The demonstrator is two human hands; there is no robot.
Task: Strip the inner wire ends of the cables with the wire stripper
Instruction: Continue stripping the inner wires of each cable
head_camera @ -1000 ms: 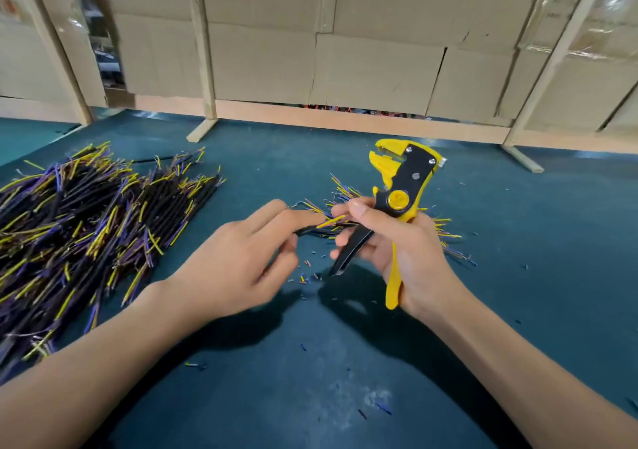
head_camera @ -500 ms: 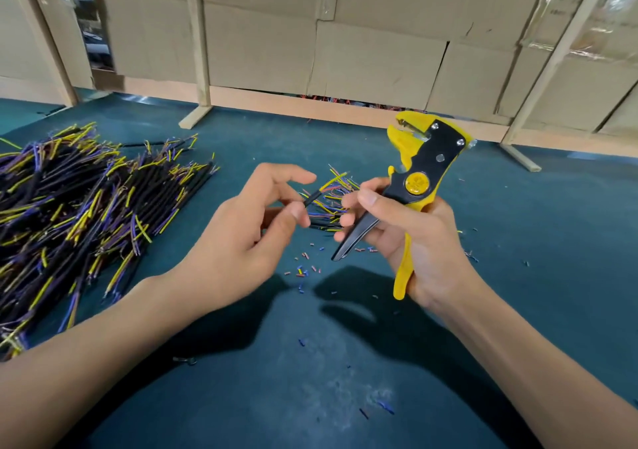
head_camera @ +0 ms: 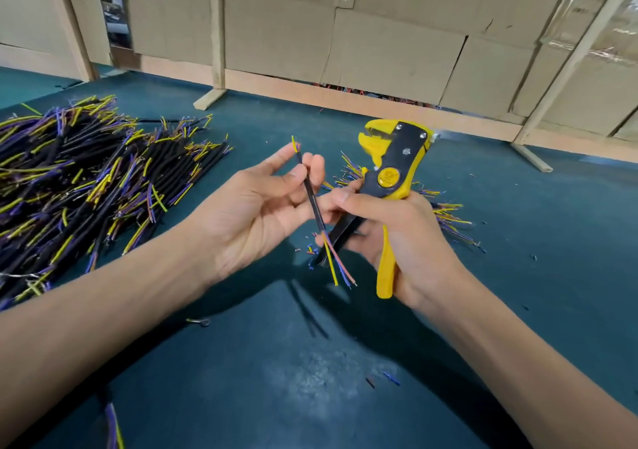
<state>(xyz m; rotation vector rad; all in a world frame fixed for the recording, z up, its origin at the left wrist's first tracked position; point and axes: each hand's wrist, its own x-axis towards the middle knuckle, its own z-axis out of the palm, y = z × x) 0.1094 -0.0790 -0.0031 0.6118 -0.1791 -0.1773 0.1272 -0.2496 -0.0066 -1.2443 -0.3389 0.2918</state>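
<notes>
Cable in hand: one black cable (head_camera: 312,197) is pinched upright between the fingers of the left hand (head_camera: 252,207), its fanned yellow, blue and pink inner wires (head_camera: 336,264) pointing down toward the near edge
Tool: the wire stripper (head_camera: 390,175) is clasped in the right hand (head_camera: 397,234), fingers closed round the yellow and black handles, head raised toward the far side, jaws seen slightly apart with nothing between them
Step judged: the cable is being turned and lined up for stripping; no wire is yet in the jaws
Doing it well: one inner wire at a time is best fed squarely into the jaws, only the tip inserted, the cable held firm before the handles are squeezed
Stock: a big pile of cables (head_camera: 69,179) lies left on the green table (head_camera: 518,276); a smaller heap (head_camera: 445,213) sits behind the right hand
Litter: insulation scraps (head_camera: 310,250) are scattered beneath the hands
</notes>
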